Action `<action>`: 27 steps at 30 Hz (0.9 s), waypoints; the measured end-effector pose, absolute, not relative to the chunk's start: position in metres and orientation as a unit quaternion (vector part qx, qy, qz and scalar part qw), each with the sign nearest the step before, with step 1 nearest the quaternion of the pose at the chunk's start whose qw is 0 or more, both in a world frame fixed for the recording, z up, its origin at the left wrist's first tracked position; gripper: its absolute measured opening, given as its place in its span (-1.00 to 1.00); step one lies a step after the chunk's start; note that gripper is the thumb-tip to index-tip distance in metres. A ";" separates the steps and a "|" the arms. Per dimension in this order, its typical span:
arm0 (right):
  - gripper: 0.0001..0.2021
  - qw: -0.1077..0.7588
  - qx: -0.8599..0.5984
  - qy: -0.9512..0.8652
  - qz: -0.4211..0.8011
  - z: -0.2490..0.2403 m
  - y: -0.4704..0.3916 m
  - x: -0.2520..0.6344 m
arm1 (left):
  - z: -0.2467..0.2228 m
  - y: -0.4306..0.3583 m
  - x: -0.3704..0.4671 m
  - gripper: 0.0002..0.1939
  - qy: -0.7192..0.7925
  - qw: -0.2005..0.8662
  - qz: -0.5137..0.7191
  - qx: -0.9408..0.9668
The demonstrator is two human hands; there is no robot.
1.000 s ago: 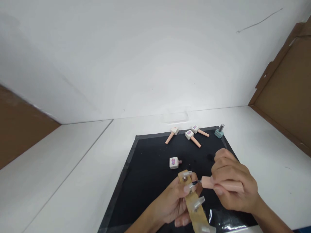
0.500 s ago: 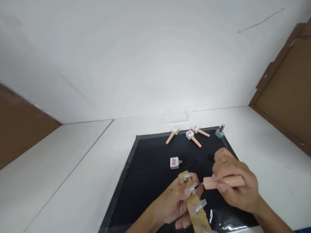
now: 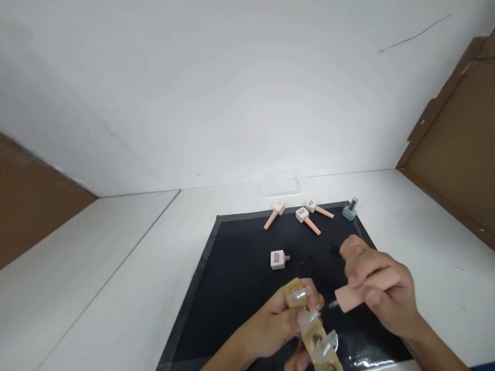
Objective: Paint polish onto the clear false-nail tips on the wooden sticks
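Note:
My left hand point(image 3: 276, 322) is wrapped round a wooden strip point(image 3: 314, 337) that carries several clear nail tips point(image 3: 327, 348). Its thumb rests by the second nail tip from the far end. In my right hand point(image 3: 390, 296) is a nail polish brush point(image 3: 350, 299), held by its pink handle between thumb and fingers. The bristle end points left, a short gap away from the nail tips. Beyond my left hand, an uncapped white polish bottle point(image 3: 277, 259) with a purple flower print lies on its side.
Everything lies on a black mat point(image 3: 232, 263). Toward its far edge are three white bottles with pink caps, one of them a capped bottle point(image 3: 302, 214). A teal bottle point(image 3: 349, 211) stands at the far right corner. A clear flat piece point(image 3: 282, 186) sits behind, near the white wall.
My right hand has drawn the brush back to the right, off the second nail tip, and tilted its handle. My left hand has turned and lowered the wooden strip slightly.

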State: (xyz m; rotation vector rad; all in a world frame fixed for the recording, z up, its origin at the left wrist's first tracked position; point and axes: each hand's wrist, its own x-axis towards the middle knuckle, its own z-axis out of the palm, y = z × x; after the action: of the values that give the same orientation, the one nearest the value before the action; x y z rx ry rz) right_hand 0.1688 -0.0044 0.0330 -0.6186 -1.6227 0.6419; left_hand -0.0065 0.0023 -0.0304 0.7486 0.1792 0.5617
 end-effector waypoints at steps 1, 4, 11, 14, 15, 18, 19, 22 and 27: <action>-0.79 0.595 -0.260 -0.701 0.295 0.032 -0.004 0.168 | -0.031 0.002 -0.007 -0.68 0.092 0.881 0.272 0.375; -0.80 0.585 -0.281 -0.695 0.308 0.029 -0.005 0.168 | -0.030 0.002 -0.009 -0.72 0.100 0.866 0.276 0.404; -0.74 0.611 -0.287 -0.672 0.306 0.028 -0.005 0.168 | -0.019 0.000 -0.011 -0.71 0.103 0.800 0.310 0.503; -0.74 0.590 -0.273 -0.697 0.301 0.029 -0.005 0.167 | -0.015 0.000 -0.011 -0.72 0.134 0.771 0.313 0.538; -0.75 0.588 -0.283 -0.701 0.289 0.029 -0.006 0.167 | -0.014 0.000 -0.012 -0.72 0.144 0.760 0.315 0.550; -0.77 0.602 -0.325 -0.687 0.246 0.029 -0.006 0.168 | -0.013 0.001 -0.013 -0.73 0.160 0.727 0.323 0.584; -0.76 0.608 -0.330 -0.681 0.239 0.029 -0.006 0.168 | -0.012 0.001 -0.013 -0.74 0.163 0.714 0.326 0.598; -0.72 0.606 -0.303 -0.691 0.252 0.030 -0.005 0.168 | -0.008 0.003 -0.015 -0.81 0.180 0.668 0.325 0.644; -0.78 0.595 -0.326 -0.699 0.224 0.028 -0.004 0.168 | -0.007 0.006 -0.017 -0.87 0.199 0.617 0.318 0.691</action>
State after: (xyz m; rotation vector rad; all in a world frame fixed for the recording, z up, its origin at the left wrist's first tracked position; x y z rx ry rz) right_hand 0.1675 -0.0043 0.0279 -0.7575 -1.6246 0.5213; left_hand -0.0169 0.0055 -0.0074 1.5912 0.4579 0.7324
